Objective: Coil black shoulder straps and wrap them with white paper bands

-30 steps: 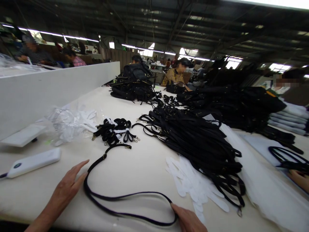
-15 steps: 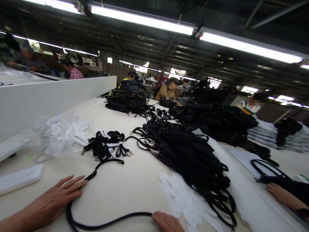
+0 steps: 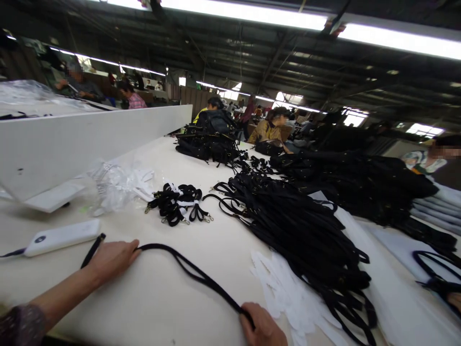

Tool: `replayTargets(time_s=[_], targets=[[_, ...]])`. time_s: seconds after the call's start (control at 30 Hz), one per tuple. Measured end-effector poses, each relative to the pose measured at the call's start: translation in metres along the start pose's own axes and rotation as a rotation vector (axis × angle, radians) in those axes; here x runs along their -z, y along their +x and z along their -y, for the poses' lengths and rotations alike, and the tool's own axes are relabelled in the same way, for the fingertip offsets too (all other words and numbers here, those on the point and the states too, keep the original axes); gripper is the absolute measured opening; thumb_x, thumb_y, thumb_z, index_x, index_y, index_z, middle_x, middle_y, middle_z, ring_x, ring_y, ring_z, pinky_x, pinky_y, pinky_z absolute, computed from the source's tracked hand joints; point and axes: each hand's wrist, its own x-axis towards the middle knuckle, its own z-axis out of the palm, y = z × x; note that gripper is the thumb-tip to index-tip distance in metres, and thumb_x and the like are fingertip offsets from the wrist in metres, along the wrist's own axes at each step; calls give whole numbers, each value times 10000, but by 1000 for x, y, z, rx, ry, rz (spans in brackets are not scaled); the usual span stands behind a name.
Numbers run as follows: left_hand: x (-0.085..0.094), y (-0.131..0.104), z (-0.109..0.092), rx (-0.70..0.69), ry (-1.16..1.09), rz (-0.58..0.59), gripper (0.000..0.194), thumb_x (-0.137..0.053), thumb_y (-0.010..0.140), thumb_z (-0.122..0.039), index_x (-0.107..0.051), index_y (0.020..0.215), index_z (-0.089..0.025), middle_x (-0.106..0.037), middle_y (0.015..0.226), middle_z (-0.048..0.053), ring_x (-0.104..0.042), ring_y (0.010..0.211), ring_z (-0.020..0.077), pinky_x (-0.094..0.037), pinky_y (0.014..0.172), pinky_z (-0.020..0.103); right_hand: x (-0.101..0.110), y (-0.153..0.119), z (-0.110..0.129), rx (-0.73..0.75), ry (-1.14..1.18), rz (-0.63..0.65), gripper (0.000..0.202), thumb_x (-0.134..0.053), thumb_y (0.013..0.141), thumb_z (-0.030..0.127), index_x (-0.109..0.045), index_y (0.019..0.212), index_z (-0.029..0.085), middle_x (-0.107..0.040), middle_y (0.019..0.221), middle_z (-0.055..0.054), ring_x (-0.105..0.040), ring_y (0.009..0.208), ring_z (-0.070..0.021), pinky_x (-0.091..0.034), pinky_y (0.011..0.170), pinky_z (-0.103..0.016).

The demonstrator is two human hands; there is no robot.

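A black strap runs in a doubled length between my two hands above the pale table. My left hand, at the lower left, is closed around one end, and a short dark piece with a metal tip sticks out behind it. Lower centre, my right hand grips the strap's other end, with fingers wrapped round it. Beyond the strap lies a small bunch of short black straps with metal clips, bound with white bands. A large heap of long black straps is right of centre.
White paper strips lie beside the heap. Clear plastic bags and a white device with a cable are at left, below a white partition. Black bags are piled behind. Co-workers sit around; one hand is at far right.
My left hand has gone from lying spread on the strap to gripping it. The strap, curved in a loose single loop before, is now folded double and stretched between both hands. The view has shifted left.
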Motion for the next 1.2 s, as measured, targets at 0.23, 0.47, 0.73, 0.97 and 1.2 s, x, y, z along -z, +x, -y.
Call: replayTargets(time_s=[0.23, 0.47, 0.73, 0.97, 1.2], targets=[[8, 13, -6, -13, -357, 74, 469, -287, 949, -385, -592, 1286, -269, -769, 1006, 46, -713, 923, 216, -542, 772, 302, -10, 7, 21, 15, 69, 47, 161, -493, 906, 268, -625, 998, 270, -725, 888, -6, -716, 824, -187, -578, 720, -274], [10, -24, 42, -433, -98, 13, 679, -339, 874, -72, -364, 1464, -408, -410, 1563, -3, -407, 1409, 236, -350, 1131, 431, -11, 1, 19, 60, 84, 31, 173, -515, 915, 274, -633, 1041, 272, -717, 896, -8, -703, 830, -197, -575, 731, -293], [-15, -22, -30, -814, -23, -112, 274, -471, 924, -167, -675, 981, -341, -595, 1413, -48, -461, 1372, 213, -256, 1178, 457, -12, 22, 54, -11, 132, 145, 215, -556, 854, 132, -669, 975, 269, -711, 875, -6, -667, 852, -201, -530, 752, -291], [-34, 4, -130, -864, -54, -52, 117, -535, 907, -251, -630, 840, -240, -454, 1533, 21, -319, 1452, 287, -252, 1137, 543, -12, 48, 73, -98, 270, 313, 175, -616, 845, 168, -700, 951, 278, -717, 918, 21, -654, 904, -163, -478, 822, -251], [-26, 19, -132, -865, -74, -11, 102, -541, 888, -205, -607, 822, -247, -682, 1179, 8, -484, 1322, 249, -213, 1134, 534, -8, 49, 69, -126, 332, 328, 141, -599, 891, 240, -715, 952, 290, -729, 945, 22, -659, 923, -158, -463, 820, -248]])
